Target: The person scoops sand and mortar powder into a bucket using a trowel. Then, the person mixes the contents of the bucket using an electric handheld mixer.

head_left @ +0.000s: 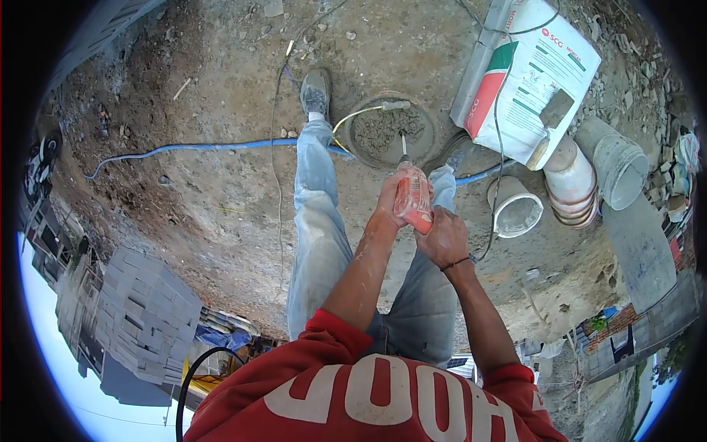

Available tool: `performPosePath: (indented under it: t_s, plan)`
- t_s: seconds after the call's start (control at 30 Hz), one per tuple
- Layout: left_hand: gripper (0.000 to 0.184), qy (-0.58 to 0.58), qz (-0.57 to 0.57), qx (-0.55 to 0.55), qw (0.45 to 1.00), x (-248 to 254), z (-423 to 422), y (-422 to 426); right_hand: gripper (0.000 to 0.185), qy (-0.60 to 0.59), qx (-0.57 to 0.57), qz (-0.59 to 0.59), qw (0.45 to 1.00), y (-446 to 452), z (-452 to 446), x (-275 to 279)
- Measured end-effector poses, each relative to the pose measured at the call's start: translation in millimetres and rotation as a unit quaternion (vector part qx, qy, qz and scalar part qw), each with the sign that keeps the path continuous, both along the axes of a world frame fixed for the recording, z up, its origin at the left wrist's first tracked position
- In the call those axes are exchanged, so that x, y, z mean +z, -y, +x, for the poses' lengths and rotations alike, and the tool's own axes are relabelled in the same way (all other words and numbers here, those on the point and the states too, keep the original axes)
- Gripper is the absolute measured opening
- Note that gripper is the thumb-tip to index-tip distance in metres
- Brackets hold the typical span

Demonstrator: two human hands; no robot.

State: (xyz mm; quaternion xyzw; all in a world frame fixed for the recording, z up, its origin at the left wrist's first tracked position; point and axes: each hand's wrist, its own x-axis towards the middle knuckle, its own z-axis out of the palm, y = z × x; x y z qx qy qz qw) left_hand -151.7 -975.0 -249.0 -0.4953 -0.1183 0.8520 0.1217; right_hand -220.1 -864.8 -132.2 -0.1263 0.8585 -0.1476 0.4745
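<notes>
A red, dust-covered power drill [414, 202] is held in front of me, a metal rod running from its nose. My left hand [392, 193] is closed around the drill's front left side. My right hand [444, 237] grips its rear end, where the handle is hidden by the fingers. The rod [403, 146] reaches down into wet grey mortar [375, 132] inside a round bucket [429, 136] between my feet. The bucket's yellow wire handle [345, 124] curves over its left side, its grey grip resting at the far rim.
A white SCG mortar bag [541, 81] lies at the upper right. Beside it are a pale bucket [517, 212], stacked buckets [571, 180] and a grey bucket [622, 173]. A blue hose [213, 146] and black cable [277, 132] cross the dirt. Grey blocks [143, 320] are stacked at left.
</notes>
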Motion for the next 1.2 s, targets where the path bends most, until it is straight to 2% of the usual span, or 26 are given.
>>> performPosePath:
  t_s: [0.1, 0.23, 0.3, 0.6, 0.73, 0.8, 1.13, 1.2]
  plan:
    - [0.022, 0.0, -0.004, 0.009, 1.0, -1.6, -1.3, -1.5, 0.032, 0.025, -0.003, 0.042, 0.999, 2.2, -6.6, -0.3]
    - [0.023, 0.012, -0.014, 0.022, 1.0, -1.9, -6.3, -2.1, 0.031, 0.011, -0.016, 0.028, 0.999, -0.5, -5.4, -3.2]
    - [0.025, 0.011, -0.032, -0.024, 0.999, -0.3, -6.2, 1.4, 0.03, 0.013, -0.018, 0.023, 1.0, 0.3, -3.3, -4.0]
    - [0.023, 0.061, -0.019, -0.022, 0.998, 7.3, -8.6, 8.0, 0.026, 0.027, -0.042, 0.024, 0.998, 6.2, -2.7, -3.2]
    - [0.022, 0.048, -0.041, -0.007, 0.998, 6.0, -4.5, 7.7, 0.025, 0.025, -0.048, 0.034, 0.998, 7.1, 1.8, -4.5]
    - [0.022, 0.063, -0.045, -0.036, 0.996, 3.5, -5.5, 9.5, 0.025, 0.009, -0.044, 0.028, 0.999, 7.3, 2.4, -5.8]
    - [0.026, 0.067, -0.048, -0.008, 0.997, 12.1, -6.3, 13.8, 0.026, 0.029, -0.022, 0.043, 0.998, 13.5, 0.1, -1.2]
    - [0.016, 0.089, -0.027, -0.026, 0.995, 14.1, -12.1, 20.1, 0.026, 0.034, -0.028, 0.03, 0.999, 15.3, -0.3, -5.1]
